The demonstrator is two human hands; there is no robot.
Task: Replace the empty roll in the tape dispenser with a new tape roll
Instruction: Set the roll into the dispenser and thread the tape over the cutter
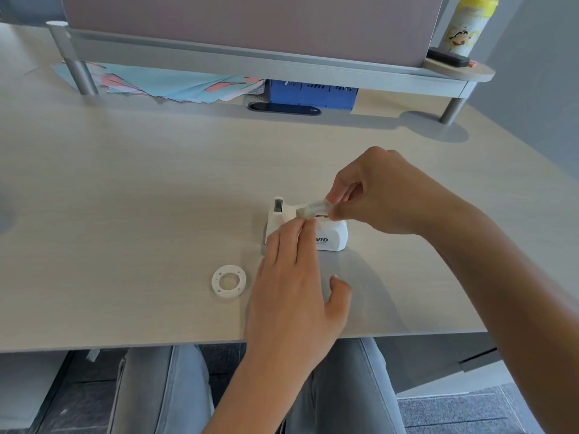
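Observation:
A white tape dispenser (332,234) stands on the pale desk (141,189), its cutter end pointing left and away. My right hand (382,192) pinches a clear tape roll (313,209) by its edge, just above the dispenser's open top. My left hand (294,277) rests against the dispenser's near side, fingertips touching the roll's left end and thumb spread apart. A white plastic ring (228,280), flat on the desk with small holes around it, lies to the left of my left hand.
A raised shelf (282,62) spans the back of the desk. Under it lie coloured papers (163,84), a blue crate (313,93) and a dark oval slot (283,108). A yellow-lidded canister (466,25) stands at the shelf's right end.

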